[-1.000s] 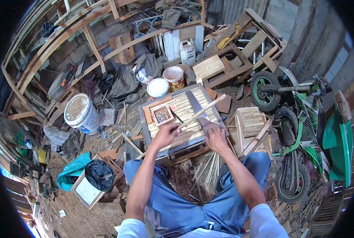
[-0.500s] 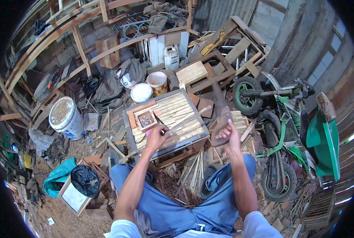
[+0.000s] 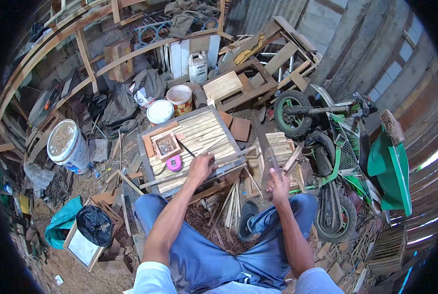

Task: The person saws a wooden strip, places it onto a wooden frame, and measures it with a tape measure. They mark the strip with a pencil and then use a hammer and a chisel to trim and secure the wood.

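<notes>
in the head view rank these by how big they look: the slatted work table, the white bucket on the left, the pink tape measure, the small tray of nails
1. slatted work table
2. white bucket
3. small tray of nails
4. pink tape measure

The tray and tape measure look fairly close; the tray seems slightly larger.

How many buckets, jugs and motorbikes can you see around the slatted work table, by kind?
Buckets: 3, the large white bucket, the white-lidded bucket and the orange bucket.
Jugs: 1, the white jug.
Motorbikes: 1, the green motorbike.
Total: 5.
</notes>
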Available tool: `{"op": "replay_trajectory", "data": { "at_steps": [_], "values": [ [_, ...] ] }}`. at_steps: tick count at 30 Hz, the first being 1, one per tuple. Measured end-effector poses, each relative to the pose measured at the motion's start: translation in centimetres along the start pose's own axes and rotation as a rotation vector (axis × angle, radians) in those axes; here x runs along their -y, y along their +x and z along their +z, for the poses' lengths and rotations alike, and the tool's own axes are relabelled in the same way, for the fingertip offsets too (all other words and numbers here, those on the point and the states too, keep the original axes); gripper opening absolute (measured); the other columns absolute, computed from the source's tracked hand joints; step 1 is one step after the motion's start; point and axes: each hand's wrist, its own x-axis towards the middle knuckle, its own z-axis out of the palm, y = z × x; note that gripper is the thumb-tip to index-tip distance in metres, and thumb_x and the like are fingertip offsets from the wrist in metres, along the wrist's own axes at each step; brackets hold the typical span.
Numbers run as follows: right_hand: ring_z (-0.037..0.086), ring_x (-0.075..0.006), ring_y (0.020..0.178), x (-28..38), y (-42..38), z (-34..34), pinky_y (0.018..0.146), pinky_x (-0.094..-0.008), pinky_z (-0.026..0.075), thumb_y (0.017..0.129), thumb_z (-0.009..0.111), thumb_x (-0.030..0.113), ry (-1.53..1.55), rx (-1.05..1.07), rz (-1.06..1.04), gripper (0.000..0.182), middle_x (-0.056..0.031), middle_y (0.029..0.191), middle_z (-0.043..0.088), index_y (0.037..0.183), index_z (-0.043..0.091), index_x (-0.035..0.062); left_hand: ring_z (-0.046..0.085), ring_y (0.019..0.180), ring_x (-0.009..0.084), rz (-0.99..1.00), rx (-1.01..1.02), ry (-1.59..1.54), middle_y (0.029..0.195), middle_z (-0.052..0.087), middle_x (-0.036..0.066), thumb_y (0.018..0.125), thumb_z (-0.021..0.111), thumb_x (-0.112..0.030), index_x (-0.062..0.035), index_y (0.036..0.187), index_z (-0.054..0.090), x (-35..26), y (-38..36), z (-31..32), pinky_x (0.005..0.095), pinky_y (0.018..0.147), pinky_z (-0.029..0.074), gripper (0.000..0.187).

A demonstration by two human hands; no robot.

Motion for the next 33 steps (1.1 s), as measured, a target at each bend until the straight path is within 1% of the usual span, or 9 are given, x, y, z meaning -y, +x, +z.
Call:
{"op": "replay_trajectory", "data": {
  "at_steps": [4, 9, 14, 15, 16, 20, 23, 29, 33],
  "values": [
    [0.042, -0.0081, 0.044, -1.0, -1.5, 0.4, 0.042, -0.026, 0.036, 0.093, 0.068, 0.031, 0.064, -0.081, 0.048, 0.031, 0.0034, 0.054, 0.044, 0.078, 0.057, 0.0057, 0.065, 0.09, 0.0353, 0.005, -0.046, 0.059, 0.09, 0.069, 0.014, 0.077, 0.074, -0.019, -0.0076, 0.096, 0.068, 0.9, 0.0, 1.6, 0.0489, 0.079, 0.049, 0.023],
    [0.043, -0.0091, 0.042, -2.8, -2.9, -0.7, 0.041, -0.0273, 0.037, 0.092, 0.068, 0.034, 0.021, -0.045, 0.083, 0.037, 0.0022, 0.053, 0.045, 0.07, 0.054, 0.0074, 0.062, 0.101, 0.034, 0.006, -0.077, 0.072, 0.099, 0.068, 0.014, 0.081, 0.073, -0.026, -0.007, 0.111, 0.064, -1.0, 0.3, 1.6, 0.0486, 0.088, 0.045, 0.036],
    [0.043, -0.01, 0.041, -3.0, -1.8, 0.5, 0.039, -0.0282, 0.036, 0.092, 0.068, 0.038, 0.016, -0.054, 0.087, 0.044, 0.0012, 0.051, 0.044, 0.065, 0.052, 0.0077, 0.059, 0.103, 0.0354, 0.083, -0.13, 0.075, 0.105, 0.065, 0.017, 0.084, 0.07, -0.032, -0.0053, 0.113, 0.062, -1.4, 2.5, 4.2, 0.0473, 0.09, 0.044, 0.04],
    [0.037, -0.0074, 0.042, -3.4, -1.6, 0.7, 0.041, -0.0272, 0.036, 0.093, 0.067, 0.036, -0.02, -0.028, 0.074, 0.037, 0.0054, 0.053, 0.037, 0.073, 0.051, 0.0097, 0.059, 0.102, 0.0352, 0.084, -0.115, 0.077, 0.105, 0.065, 0.017, 0.084, 0.069, -0.033, -0.0053, 0.113, 0.061, -1.7, 2.8, 4.8, 0.0471, 0.09, 0.043, 0.04],
    [0.039, -0.0079, 0.042, -3.8, -1.5, 0.6, 0.041, -0.0273, 0.036, 0.093, 0.067, 0.037, -0.084, -0.031, 0.073, 0.039, 0.0048, 0.053, 0.039, 0.07, 0.049, 0.0107, 0.059, 0.101, 0.035, 0.087, -0.098, 0.078, 0.106, 0.065, 0.017, 0.085, 0.069, -0.033, -0.0053, 0.112, 0.061, -2.0, 3.1, 5.4, 0.0469, 0.09, 0.043, 0.04],
    [0.042, -0.0092, 0.042, -5.4, -0.8, 0.6, 0.041, -0.0274, 0.037, 0.094, 0.066, 0.039, -0.218, -0.023, 0.005, 0.046, 0.0027, 0.052, 0.042, 0.063, 0.047, 0.0107, 0.06, 0.098, 0.0323, 0.214, -0.102, 0.16, 0.097, 0.064, 0.013, 0.09, 0.063, -0.028, -0.009, 0.107, 0.064, -1.4, 3.9, 6.8, 0.0452, 0.089, 0.042, 0.026],
    [0.043, -0.0097, 0.042, -6.6, -0.5, 0.3, 0.041, -0.0274, 0.037, 0.095, 0.064, 0.041, -0.204, 0.0, -0.011, 0.047, 0.0022, 0.051, 0.043, 0.063, 0.048, 0.0093, 0.059, 0.1, 0.0309, 0.25, -0.04, 0.159, 0.096, 0.063, 0.012, 0.089, 0.062, -0.025, -0.0101, 0.103, 0.065, -1.5, 4.1, 5.9, 0.045, 0.088, 0.043, 0.02],
    [0.044, -0.0097, 0.042, -5.7, -0.5, 0.5, 0.041, -0.0283, 0.035, 0.096, 0.061, 0.044, -0.312, 0.022, -0.05, 0.053, 0.0012, 0.05, 0.045, 0.059, 0.052, 0.006, 0.059, 0.096, 0.0328, 0.267, -0.144, 0.134, 0.096, 0.062, 0.013, 0.085, 0.066, -0.018, -0.0061, 0.106, 0.065, -0.6, 4.9, 7.1, 0.0438, 0.082, 0.044, 0.024],
    [0.044, -0.0083, 0.044, -4.9, -0.5, 0.7, 0.042, -0.0286, 0.035, 0.096, 0.06, 0.045, -0.409, 0.015, -0.073, 0.057, 0.0018, 0.049, 0.047, 0.055, 0.052, 0.0064, 0.06, 0.098, 0.0364, 0.217, -0.069, 0.116, 0.101, 0.06, 0.019, 0.08, 0.061, -0.01, -0.0016, 0.11, 0.061, -0.9, 5.4, 8.2, 0.0491, 0.081, 0.049, 0.031]
  ]
}}
